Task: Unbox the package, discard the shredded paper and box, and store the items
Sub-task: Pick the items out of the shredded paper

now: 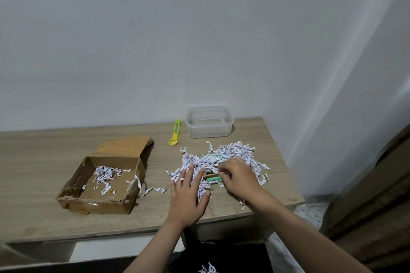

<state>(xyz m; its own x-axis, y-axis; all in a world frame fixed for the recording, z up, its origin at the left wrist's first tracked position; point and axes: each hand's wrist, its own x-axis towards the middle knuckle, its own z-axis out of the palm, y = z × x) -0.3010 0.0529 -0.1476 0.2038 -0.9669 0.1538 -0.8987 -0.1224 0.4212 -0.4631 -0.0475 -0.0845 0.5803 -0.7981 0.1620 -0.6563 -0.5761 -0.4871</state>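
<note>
An open brown cardboard box [104,203] lies on the wooden table [40,162], with a few shreds of white paper inside. A heap of shredded paper [233,153] is spread at the table's right side. Green items [213,177] poke out of the heap between my hands. My left hand [188,193] lies flat on the shreds with fingers spread. My right hand [238,176] is curled over the heap, its fingertips pinching at a green item; what exactly it grips is partly hidden.
A clear plastic container [209,122] stands without a lid at the back of the table by the wall. A green and yellow utility knife [175,133] lies left of it. A dark bin or bag [221,257] with some shreds sits below the table's front edge.
</note>
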